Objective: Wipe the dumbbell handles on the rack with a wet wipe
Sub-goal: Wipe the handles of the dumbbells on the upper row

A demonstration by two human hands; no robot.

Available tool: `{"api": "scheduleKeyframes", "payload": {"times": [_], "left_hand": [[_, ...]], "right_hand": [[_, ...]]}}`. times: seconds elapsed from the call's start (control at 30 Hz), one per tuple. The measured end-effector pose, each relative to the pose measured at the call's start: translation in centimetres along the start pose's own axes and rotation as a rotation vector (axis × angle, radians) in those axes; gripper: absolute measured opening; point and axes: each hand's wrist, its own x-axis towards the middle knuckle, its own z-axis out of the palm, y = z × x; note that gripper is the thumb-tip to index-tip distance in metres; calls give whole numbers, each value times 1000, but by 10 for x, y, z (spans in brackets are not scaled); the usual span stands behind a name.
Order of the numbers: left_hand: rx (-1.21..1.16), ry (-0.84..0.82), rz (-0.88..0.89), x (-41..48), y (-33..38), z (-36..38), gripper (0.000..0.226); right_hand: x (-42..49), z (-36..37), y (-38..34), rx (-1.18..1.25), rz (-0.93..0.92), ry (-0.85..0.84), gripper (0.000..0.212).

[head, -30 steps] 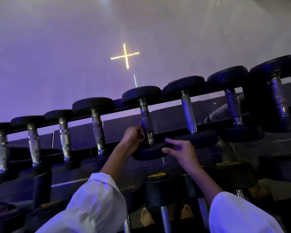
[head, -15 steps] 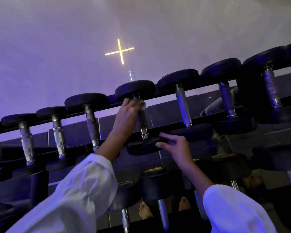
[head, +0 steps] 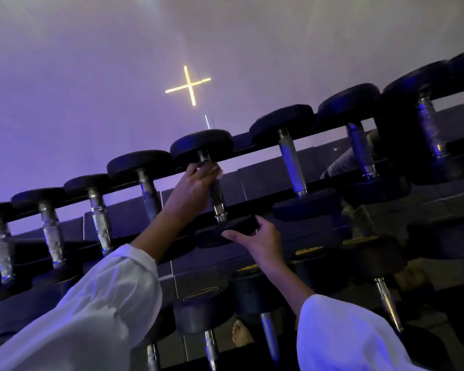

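A row of black dumbbells with metal handles lies across the top tier of the rack (head: 255, 149). My left hand (head: 196, 180) is wrapped around the upper part of the middle dumbbell's handle (head: 218, 202), with a white wet wipe (head: 218, 172) showing at my fingertips. My right hand (head: 260, 238) rests with fingers spread on the near black head (head: 233, 227) of the same dumbbell. Both arms wear white sleeves.
Neighbouring handles stand left (head: 150, 196) and right (head: 291, 167) of the one I hold. A lower tier holds more dumbbells with yellow lettering (head: 198, 298). A bare foot (head: 240, 336) shows on the dark floor below. A glowing cross (head: 189, 85) lights the wall behind.
My left hand slid up the handle from its lower end to its top end with the wipe. My right hand stayed on the near dumbbell head. The view tilted slightly.
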Motion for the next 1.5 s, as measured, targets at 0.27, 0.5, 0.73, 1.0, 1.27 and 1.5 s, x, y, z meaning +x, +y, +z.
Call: {"api": "scheduleKeyframes", "payload": {"times": [0.27,0.5,0.73,1.0,1.27,1.5], "left_hand": [[84,-197,238,20,-8,-16,37],[25,-308,456,-9,7,2,28],[21,-8,60,5,0,1,28],[-652,301,-690,3,4,5,15],[-1416,-182,-1329,-22,23,10,26],[-1907,89,-1426,11,11,6,28]], "right_hand": [[-1,0,-3,-108,15,10,128],[-4,0,-5,-126,14,-14,138],[-7,1,-7,-135,27,4,133],[-7,-1,-5,-125,24,6,119],[-9,-6,-10,-130,7,-6,96],[-8,-4,-7,-98,7,-5,103]]}}
